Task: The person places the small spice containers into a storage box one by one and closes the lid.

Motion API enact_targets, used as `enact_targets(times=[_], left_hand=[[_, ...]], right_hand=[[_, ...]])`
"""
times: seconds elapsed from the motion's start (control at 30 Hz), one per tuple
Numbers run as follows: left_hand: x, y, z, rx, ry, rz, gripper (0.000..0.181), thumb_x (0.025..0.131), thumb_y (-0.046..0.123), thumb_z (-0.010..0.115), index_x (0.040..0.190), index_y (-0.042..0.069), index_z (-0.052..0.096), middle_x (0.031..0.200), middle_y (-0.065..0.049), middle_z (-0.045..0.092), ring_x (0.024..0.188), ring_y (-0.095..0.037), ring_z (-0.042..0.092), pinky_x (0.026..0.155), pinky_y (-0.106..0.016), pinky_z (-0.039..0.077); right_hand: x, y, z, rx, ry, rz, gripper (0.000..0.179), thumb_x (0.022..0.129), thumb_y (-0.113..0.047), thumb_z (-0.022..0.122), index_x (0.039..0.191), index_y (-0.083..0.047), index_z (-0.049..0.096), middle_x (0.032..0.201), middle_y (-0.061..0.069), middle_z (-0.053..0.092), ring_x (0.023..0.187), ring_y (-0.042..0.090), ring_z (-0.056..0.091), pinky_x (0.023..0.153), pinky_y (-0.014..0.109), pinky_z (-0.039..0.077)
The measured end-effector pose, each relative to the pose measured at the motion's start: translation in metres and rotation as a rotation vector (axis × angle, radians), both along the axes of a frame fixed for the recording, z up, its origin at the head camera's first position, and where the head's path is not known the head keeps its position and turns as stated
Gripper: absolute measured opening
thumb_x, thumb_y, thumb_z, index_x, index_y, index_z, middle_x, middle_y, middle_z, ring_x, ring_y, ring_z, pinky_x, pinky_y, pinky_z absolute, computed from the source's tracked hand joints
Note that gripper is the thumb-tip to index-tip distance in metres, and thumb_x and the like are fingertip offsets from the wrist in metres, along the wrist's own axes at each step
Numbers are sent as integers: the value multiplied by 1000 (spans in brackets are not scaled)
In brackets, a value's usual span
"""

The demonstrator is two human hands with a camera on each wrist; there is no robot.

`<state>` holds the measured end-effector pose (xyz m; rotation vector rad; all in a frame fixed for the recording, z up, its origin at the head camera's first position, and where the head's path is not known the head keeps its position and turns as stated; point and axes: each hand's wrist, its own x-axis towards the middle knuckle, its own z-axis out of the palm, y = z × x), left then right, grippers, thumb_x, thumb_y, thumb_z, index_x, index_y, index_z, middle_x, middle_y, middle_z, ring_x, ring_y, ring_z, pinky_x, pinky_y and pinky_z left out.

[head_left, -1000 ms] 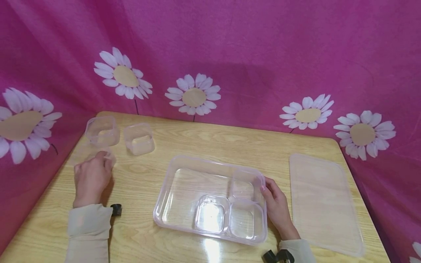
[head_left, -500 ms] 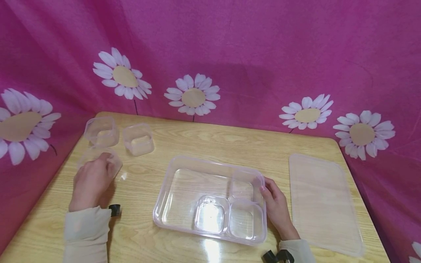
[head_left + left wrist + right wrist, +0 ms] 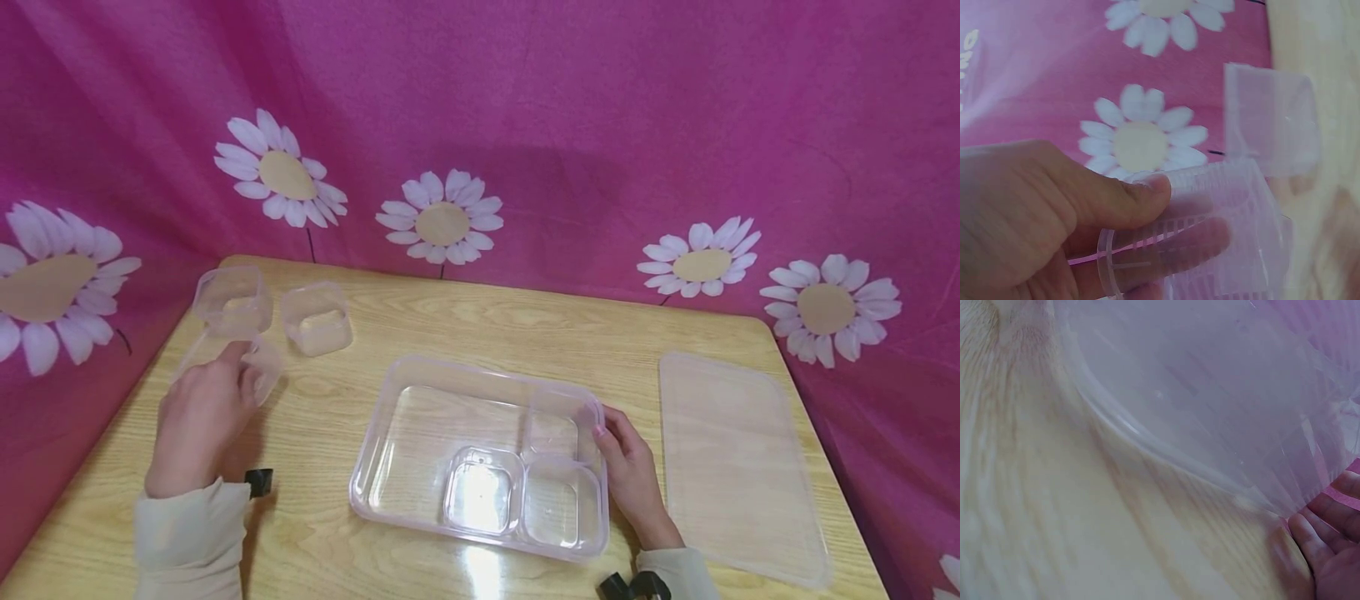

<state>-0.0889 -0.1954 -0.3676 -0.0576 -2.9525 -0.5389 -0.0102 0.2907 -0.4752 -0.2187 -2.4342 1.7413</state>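
Observation:
My left hand [image 3: 198, 417] pinches a small clear container [image 3: 267, 368] at the left of the table. The left wrist view shows the thumb on the wall of this ribbed container [image 3: 1241, 225] and a finger visible through the clear plastic. It looks tilted; whether it touches the table I cannot tell. A large clear rectangular box [image 3: 420, 421] lies in the middle, with three small clear containers [image 3: 480, 492] inside its right part. My right hand [image 3: 633, 475] grips the box's right wall, thumb at the rim. Its fingers also show at the wall in the right wrist view.
Two more small clear containers, one at the far left corner [image 3: 232, 300] and one beside it [image 3: 318, 318], stand on the wooden table [image 3: 480, 312]. A flat clear lid [image 3: 738, 467] lies at the right. A pink flowered cloth [image 3: 562, 125] hangs behind and at both sides.
My left hand has drawn slightly back towards the front left, and the small container in it has shifted right and tilted. The right hand and the large box have stayed put.

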Motion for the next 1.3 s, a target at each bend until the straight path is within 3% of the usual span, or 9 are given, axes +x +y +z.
enact_targets(times=[0.2, 0.57, 0.83, 0.9, 1.1, 1.3], left_hand=[[7, 7, 12, 20, 104, -29, 31, 99, 10, 60, 128, -2, 60, 88, -33, 71, 74, -55, 64, 62, -66, 46], [14, 26, 23, 8, 211, -131, 26, 96, 9, 67, 121, 1, 64, 86, -24, 75, 66, -49, 66, 58, -62, 47], [16, 42, 24, 28, 264, -199, 28, 95, 9, 70, 122, 2, 67, 83, -19, 76, 64, -44, 68, 58, -61, 48], [17, 44, 24, 30, 266, -202, 27, 95, 9, 70, 121, 3, 68, 81, -19, 75, 64, -45, 68, 58, -61, 48], [19, 53, 25, 26, 249, -230, 28, 95, 10, 71, 123, 3, 68, 78, -19, 74, 64, -44, 68, 58, -61, 50], [19, 66, 24, 12, 277, -302, 27, 94, 11, 73, 120, 5, 71, 84, -17, 77, 65, -40, 69, 63, -58, 53]], right_hand=[[0, 0, 0, -7, 4, 0, 33, 108, -17, 51, 137, -3, 60, 121, -18, 65, 108, -6, 63, 91, 10, 51], [0, 0, -1, 6, -8, -8, 33, 108, -17, 51, 137, -3, 60, 125, -6, 66, 107, -5, 63, 90, 11, 51], [0, -1, 1, 6, -16, 4, 34, 109, -19, 50, 139, -4, 59, 135, 18, 64, 109, -8, 62, 92, 9, 50], [0, -1, 1, 5, -15, 6, 34, 109, -19, 50, 139, -4, 59, 134, 14, 65, 109, -8, 62, 92, 9, 50], [0, 0, 1, -8, -5, 0, 33, 108, -17, 51, 137, -3, 60, 121, -17, 66, 108, -7, 63, 91, 10, 51], [0, 0, 1, -8, -4, 2, 33, 109, -18, 51, 137, -4, 59, 121, -22, 65, 110, -8, 62, 93, 9, 50]])
